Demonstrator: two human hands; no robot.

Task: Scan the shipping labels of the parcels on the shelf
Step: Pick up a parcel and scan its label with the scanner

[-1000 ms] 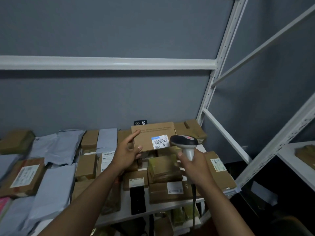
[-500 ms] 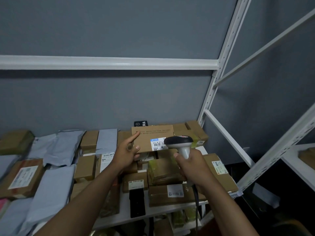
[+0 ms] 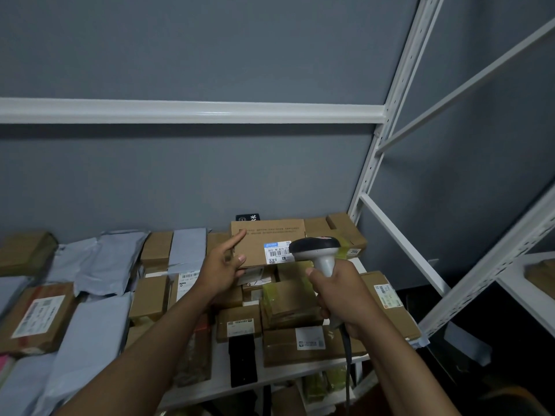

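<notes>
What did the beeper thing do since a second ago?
The scanner slid left and now covers the right edge of the label on the tilted box. The right hand moved with it, keeping its grip. The left hand still props the box up, and the other parcels look the same.

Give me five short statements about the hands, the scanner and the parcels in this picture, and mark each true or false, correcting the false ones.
1. The right hand grips the scanner. True.
2. The left hand holds a grey mailer bag. False: it holds the tilted cardboard box.
3. The scanner head overlaps that box's white label. True.
4. A cable hangs from the scanner's handle. True.
5. The shelf carries only cardboard boxes. False: grey mailer bags lie there too.
</notes>
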